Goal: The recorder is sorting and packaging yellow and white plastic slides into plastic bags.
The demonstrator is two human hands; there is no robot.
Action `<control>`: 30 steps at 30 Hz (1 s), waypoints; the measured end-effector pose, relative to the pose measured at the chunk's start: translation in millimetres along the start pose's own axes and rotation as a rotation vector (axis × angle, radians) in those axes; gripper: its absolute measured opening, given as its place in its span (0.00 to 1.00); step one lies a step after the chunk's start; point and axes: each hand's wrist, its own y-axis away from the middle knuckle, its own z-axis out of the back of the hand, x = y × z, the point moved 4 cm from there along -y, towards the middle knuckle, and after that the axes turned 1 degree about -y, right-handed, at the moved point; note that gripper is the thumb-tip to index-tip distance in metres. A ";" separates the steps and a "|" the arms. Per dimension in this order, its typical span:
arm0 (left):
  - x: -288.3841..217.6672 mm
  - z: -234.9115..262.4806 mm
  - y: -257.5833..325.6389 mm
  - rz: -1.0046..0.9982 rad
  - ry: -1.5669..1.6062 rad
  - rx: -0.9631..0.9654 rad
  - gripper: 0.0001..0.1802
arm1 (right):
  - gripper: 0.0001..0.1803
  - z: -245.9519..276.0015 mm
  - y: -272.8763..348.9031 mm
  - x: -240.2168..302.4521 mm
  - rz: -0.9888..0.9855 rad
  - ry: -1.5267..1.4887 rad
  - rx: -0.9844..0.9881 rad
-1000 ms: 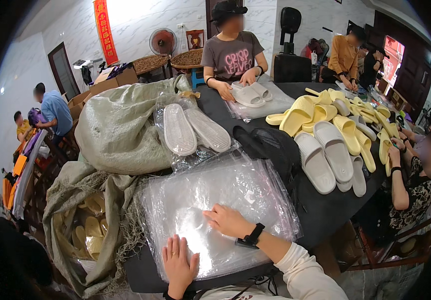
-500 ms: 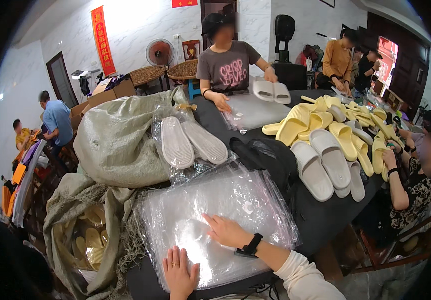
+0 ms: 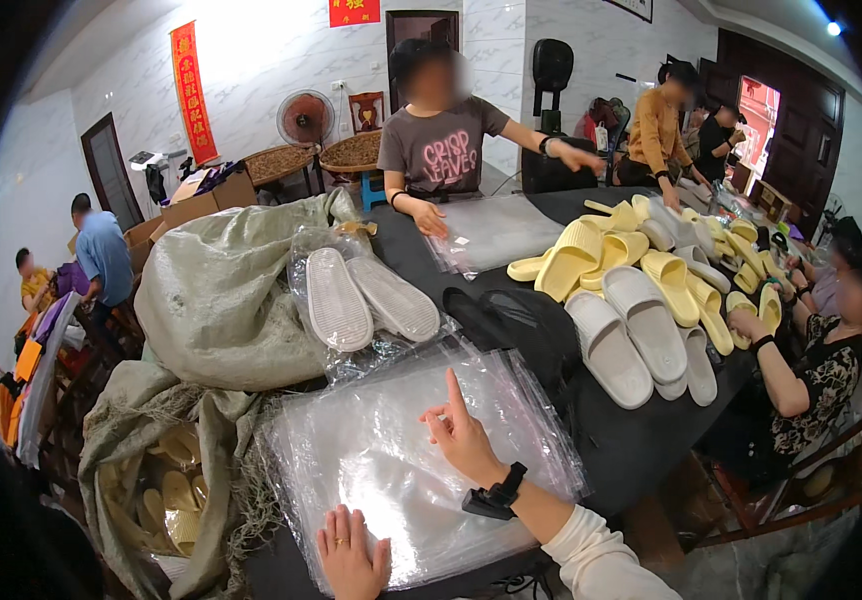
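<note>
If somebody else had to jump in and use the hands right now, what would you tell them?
Left hand: flat, palm down on the near edge of the stack of clear plastic bags, holding nothing.
Right hand: lifted just over the stack, forefinger pointing up, nothing gripped.
The stack lies on the black table right in front. Behind it, a pair of white slippers in a clear bag rests soles up. Loose white slippers and yellow slippers lie to the right.
Done: one pair looks bagged.
Left: probably pick a bag off the stack; no bag is separated yet.
</note>
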 end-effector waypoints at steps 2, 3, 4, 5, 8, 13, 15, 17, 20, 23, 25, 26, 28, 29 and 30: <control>-0.4 -0.2 -0.5 -0.002 -0.018 -0.009 0.31 | 0.41 1.2 -2.0 -3.8 0.000 0.002 0.005; -0.5 0.0 -0.1 0.001 -0.017 -0.004 0.31 | 0.41 0.6 -1.1 -5.1 -0.002 0.001 0.010; -1.0 0.9 -0.5 -0.004 -0.010 -0.011 0.31 | 0.41 0.6 -1.3 -5.0 -0.007 0.001 0.012; -1.2 1.4 -0.5 -0.008 -0.002 -0.018 0.31 | 0.41 0.6 -2.6 -4.2 -0.015 0.006 0.023; -0.2 -0.5 -0.8 0.000 -0.005 -0.008 0.31 | 0.40 1.2 -4.7 -6.4 -0.023 0.030 0.045; 0.1 -1.6 -1.0 -0.003 -0.016 -0.003 0.32 | 0.42 0.4 -4.2 -7.6 0.010 0.046 0.063; -0.1 -1.8 -1.1 -0.007 -0.021 -0.004 0.32 | 0.31 2.4 -2.0 -1.0 -0.017 -0.040 -0.042; -0.1 -2.4 -0.9 -0.001 -0.024 -0.002 0.32 | 0.23 3.4 -1.7 -6.2 -0.101 0.072 0.051; 0.1 -0.8 -0.4 0.015 -0.004 0.012 0.32 | 0.19 -3.3 2.6 -3.3 -0.189 0.268 0.198; 1.9 -3.4 0.2 0.001 -0.027 0.010 0.32 | 0.21 -10.1 5.7 -11.7 -0.167 0.410 0.313; 1.1 -2.2 -0.2 0.002 -0.025 0.010 0.32 | 0.20 -15.0 9.6 -18.6 -0.146 0.465 0.381; 0.8 -1.5 -0.6 0.003 -0.023 0.010 0.32 | 0.20 -16.9 11.6 -19.1 -0.111 0.495 0.405; 0.7 -0.9 -0.7 0.002 -0.014 0.007 0.32 | 0.20 -19.2 13.4 -19.0 -0.076 0.524 0.430; 0.6 -0.9 -0.6 -0.001 -0.004 0.004 0.32 | 0.19 -19.5 13.7 -19.0 -0.074 0.534 0.428; 1.2 -1.8 -0.6 0.001 -0.004 0.004 0.32 | 0.19 -19.9 13.6 -19.2 -0.071 0.544 0.426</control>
